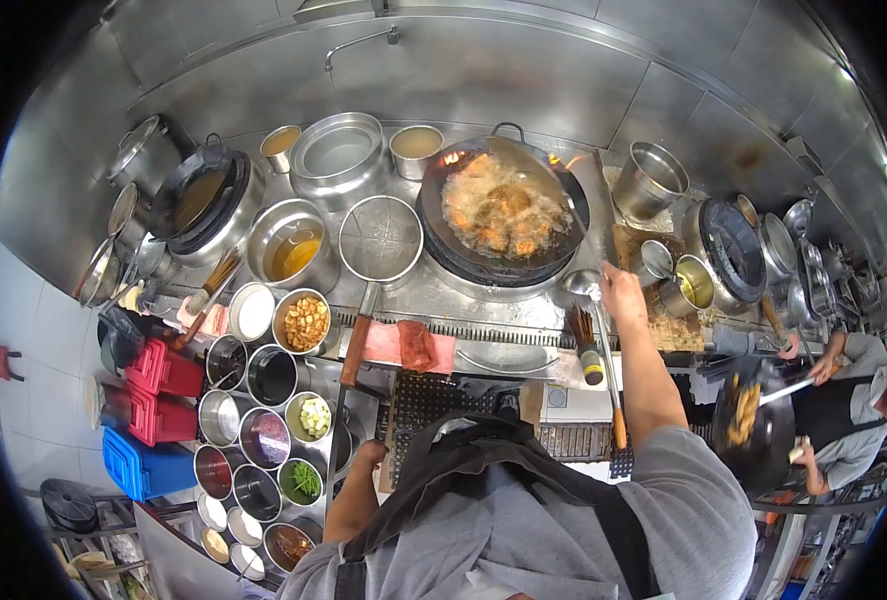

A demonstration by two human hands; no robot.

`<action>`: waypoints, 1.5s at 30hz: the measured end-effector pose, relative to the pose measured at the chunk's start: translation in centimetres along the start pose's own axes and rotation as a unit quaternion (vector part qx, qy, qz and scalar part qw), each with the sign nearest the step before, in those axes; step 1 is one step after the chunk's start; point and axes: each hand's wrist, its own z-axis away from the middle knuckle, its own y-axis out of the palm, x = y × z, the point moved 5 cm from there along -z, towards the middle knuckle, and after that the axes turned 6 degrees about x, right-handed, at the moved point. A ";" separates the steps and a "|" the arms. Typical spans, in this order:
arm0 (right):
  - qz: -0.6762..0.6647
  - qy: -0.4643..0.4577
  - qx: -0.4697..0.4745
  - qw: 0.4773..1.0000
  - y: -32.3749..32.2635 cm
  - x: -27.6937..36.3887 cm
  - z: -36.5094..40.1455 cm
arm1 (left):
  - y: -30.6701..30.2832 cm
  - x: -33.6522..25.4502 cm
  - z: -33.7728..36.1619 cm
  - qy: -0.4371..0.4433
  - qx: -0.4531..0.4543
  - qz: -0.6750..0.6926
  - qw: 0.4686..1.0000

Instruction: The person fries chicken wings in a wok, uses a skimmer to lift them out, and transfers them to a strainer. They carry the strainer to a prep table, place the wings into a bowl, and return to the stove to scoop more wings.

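My right hand (622,297) is at the counter right of the wok, its fingers curled; whether anything is in them is hidden. Beside those fingers lies a ladle (580,282), its long handle running toward me to a wooden end. In the black wok (432,228), orange-brown pieces of food (508,215) bubble in foaming oil, with small flames at the rim. My left hand (369,455) is low near the edge of the ingredient stand, its fingers not showing clearly. Ahead of it, a round wire strainer (381,238) rests with its wooden handle toward me.
Several metal pots of ingredients stand at left, including fried cubes (306,322) and chopped greens (304,482). A pot of yellow oil (295,258) is behind them. A bamboo brush (585,345) and red cloth (417,345) are at the front edge. Another person (853,400) holds a wok at right.
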 end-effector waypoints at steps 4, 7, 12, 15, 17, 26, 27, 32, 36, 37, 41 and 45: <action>-0.014 0.042 -0.010 0.999 -2.2 -0.1 -0.7 | -0.2 -1.5 3.6 -0.111 0.015 0.129 0.985; -0.014 0.058 -0.011 0.998 -2.5 0.2 -0.1 | 4.4 3.4 -0.2 -0.027 0.076 0.035 0.996; -0.101 0.072 0.047 0.991 -0.5 1.6 2.6 | 6.5 5.2 2.6 -0.002 0.127 -0.062 0.990; -0.163 0.162 0.155 0.961 0.1 2.7 3.9 | 5.7 4.3 2.8 0.058 0.135 -0.115 0.982; -0.038 0.029 0.063 0.997 1.7 1.3 3.2 | 5.0 3.7 2.2 0.070 0.137 -0.118 0.981; -0.003 -0.001 0.000 1.000 -1.3 0.3 -1.0 | -2.1 -3.8 2.8 -0.045 -0.010 0.113 0.993; -0.004 -0.002 0.001 1.000 -0.9 1.0 -2.4 | -2.3 -4.3 3.2 -0.073 -0.005 0.108 0.991; 0.175 -0.006 0.084 0.981 3.5 3.0 -7.6 | -0.5 -3.3 1.5 0.082 0.025 -0.195 0.977; 0.199 -0.048 0.130 0.970 5.2 1.3 -5.7 | 1.2 -0.5 2.4 -0.051 0.008 0.044 0.998; 0.200 -0.049 0.133 0.970 4.9 1.0 -4.9 | 3.0 2.0 0.8 -0.018 0.013 0.025 0.999; 0.188 -0.068 0.102 0.975 3.3 0.1 -3.3 | 6.1 4.7 1.9 -0.145 0.066 0.115 0.981; 0.152 -0.045 0.049 0.986 3.1 -0.6 -3.0 | 8.2 4.9 1.9 -0.084 0.156 -0.059 0.982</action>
